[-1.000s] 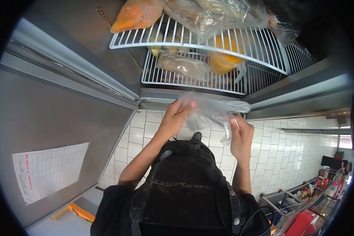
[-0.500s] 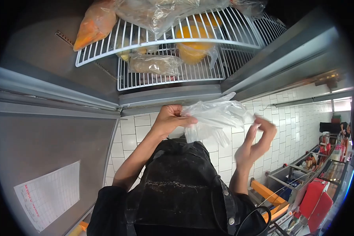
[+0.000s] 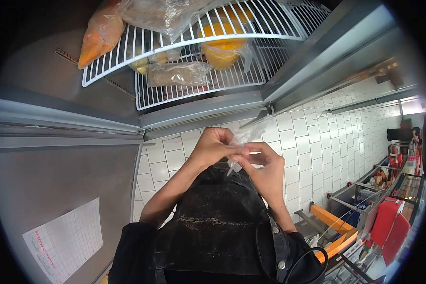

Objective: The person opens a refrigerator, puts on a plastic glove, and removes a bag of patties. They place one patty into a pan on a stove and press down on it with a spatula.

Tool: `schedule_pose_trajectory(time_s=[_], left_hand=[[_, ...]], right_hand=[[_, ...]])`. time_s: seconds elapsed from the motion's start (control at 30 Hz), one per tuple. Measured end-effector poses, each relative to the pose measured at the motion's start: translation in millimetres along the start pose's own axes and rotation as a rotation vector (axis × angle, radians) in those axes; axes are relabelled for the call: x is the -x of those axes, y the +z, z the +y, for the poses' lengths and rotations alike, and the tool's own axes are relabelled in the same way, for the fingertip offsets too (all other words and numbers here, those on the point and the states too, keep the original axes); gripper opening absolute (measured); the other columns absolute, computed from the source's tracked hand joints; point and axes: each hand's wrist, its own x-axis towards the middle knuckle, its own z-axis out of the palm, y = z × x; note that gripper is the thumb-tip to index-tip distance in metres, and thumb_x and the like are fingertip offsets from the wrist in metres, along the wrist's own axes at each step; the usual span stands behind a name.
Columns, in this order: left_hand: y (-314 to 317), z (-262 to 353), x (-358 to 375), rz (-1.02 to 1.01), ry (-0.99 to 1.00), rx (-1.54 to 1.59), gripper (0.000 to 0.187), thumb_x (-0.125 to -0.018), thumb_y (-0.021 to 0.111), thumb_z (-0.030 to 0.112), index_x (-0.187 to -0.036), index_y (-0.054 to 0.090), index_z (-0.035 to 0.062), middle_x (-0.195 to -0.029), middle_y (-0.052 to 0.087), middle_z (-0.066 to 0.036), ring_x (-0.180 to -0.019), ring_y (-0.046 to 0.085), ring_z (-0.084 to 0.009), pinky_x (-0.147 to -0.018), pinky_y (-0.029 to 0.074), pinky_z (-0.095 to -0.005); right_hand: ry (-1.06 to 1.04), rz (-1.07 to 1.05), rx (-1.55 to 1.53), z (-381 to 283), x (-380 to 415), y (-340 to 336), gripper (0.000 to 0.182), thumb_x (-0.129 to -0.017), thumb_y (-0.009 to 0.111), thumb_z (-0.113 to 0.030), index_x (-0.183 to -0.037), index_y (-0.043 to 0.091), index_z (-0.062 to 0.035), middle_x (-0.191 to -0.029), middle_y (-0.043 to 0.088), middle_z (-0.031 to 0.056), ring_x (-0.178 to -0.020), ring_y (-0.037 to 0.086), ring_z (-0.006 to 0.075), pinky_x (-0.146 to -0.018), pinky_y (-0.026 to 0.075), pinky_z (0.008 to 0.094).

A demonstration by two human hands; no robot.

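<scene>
In front of my black apron (image 3: 217, 213), both hands meet on a thin clear plastic bag (image 3: 252, 133). My left hand (image 3: 215, 149) pinches it between thumb and fingers. From the right, my right hand (image 3: 266, 168) has its fingertips closed on the same bunched part, touching the left fingertips. The bag's upper part sticks up beyond the fingers, and a small tail hangs below them. Where exactly each fingertip grips is hidden by the fingers. Whether anything is inside the bag cannot be made out.
An open fridge has a wire shelf (image 3: 151, 94) with wrapped food, a container of yellow contents (image 3: 221, 54) and an orange-filled bag (image 3: 97, 40). A paper sheet (image 3: 68, 241) hangs on the metal door at left. Right: an orange frame (image 3: 333, 225) and a red board (image 3: 388, 229).
My right hand has come in from the right and closed on the bag beside my left hand. The spread-out bag is now gathered into a narrow bunch. The view has shifted slightly.
</scene>
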Motion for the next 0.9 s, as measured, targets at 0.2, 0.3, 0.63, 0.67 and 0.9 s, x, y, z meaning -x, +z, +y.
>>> schedule_pose_trajectory(time_s=[0.2,0.3,0.63,0.67,0.9], left_hand=[[6,9,11,-0.065,-0.074,0.172,0.032,-0.063,0.089,0.022,-0.076,0.066,0.0045,-0.065,0.062,0.002,-0.048,0.048,-0.0017,-0.042,0.034,-0.0195],[7,12,13,-0.062,-0.003,0.204,0.031,-0.064,0.089,0.022,-0.079,0.067,0.0053,-0.066,0.062,0.003,-0.053,0.051,-0.002,-0.046,0.037,-0.0192],[8,12,32,0.092,0.044,0.249,0.038,-0.086,0.071,0.018,-0.117,0.057,0.0011,-0.102,0.067,-0.009,-0.088,0.065,-0.012,-0.073,0.054,-0.0261],[6,9,31,0.094,0.043,0.248,0.038,-0.086,0.071,0.018,-0.117,0.057,0.0011,-0.102,0.067,-0.009,-0.088,0.065,-0.012,-0.073,0.054,-0.0261],[-1,-8,27,0.176,0.008,0.18,0.048,-0.078,0.078,0.009,-0.118,0.054,-0.0015,-0.09,0.07,-0.01,-0.08,0.067,-0.0119,-0.068,0.054,-0.0237]], right_hand=[[-0.003,-0.17,-0.145,17,-4,-2,0.015,-0.082,0.072,-0.001,-0.096,0.066,0.0021,-0.088,0.071,0.0101,-0.078,0.068,0.0113,-0.066,0.055,0.0225],[0.062,-0.262,-0.307,17,-7,-4,0.01,-0.085,0.07,-0.002,-0.092,0.065,0.0012,-0.082,0.067,0.006,-0.071,0.065,0.0078,-0.061,0.053,0.0198],[-0.114,-0.034,0.048,21,-16,-5,0.013,-0.084,0.071,-0.008,-0.092,0.063,0.0003,-0.083,0.066,0.0045,-0.069,0.062,0.0096,-0.053,0.05,0.0216],[-0.113,-0.035,0.046,20,-16,-3,0.013,-0.084,0.071,-0.008,-0.092,0.063,0.0003,-0.083,0.066,0.0045,-0.069,0.062,0.0096,-0.053,0.05,0.0216],[-0.037,-0.1,-0.01,11,-8,4,0.02,-0.079,0.077,-0.01,-0.092,0.065,-0.0007,-0.085,0.069,0.0053,-0.075,0.066,0.0116,-0.059,0.051,0.0227]])
